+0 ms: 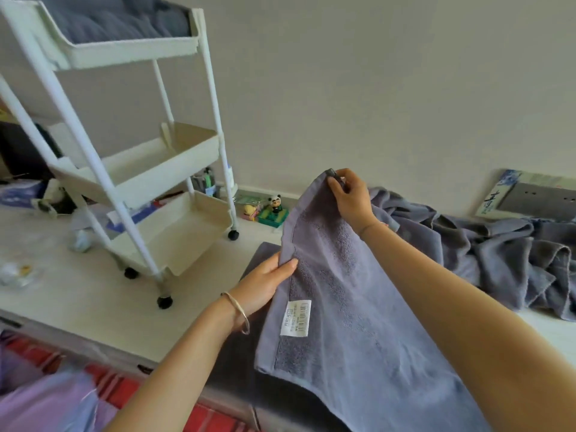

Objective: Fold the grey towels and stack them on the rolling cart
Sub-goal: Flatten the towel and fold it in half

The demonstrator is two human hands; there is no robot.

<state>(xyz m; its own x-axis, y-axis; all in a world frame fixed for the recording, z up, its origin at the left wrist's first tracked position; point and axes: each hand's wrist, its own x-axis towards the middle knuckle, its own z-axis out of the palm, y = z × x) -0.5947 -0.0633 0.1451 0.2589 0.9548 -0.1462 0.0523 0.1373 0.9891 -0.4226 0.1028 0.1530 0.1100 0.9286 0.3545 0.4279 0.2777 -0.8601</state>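
Grey towel (343,307) (white label (296,318) near its hem) hangs lifted: right hand (352,198) pinches the top corner, left hand (265,282) grips the edge; bottom cut off.

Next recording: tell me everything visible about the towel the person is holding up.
Grey terry towel, with a flat woven border along its left hem and a white barcode label near that hem. It hangs slanted above the table, its lower end running out of frame. The right hand pinches its top corner; the left hand grips the hem lower down, thumb on the front.
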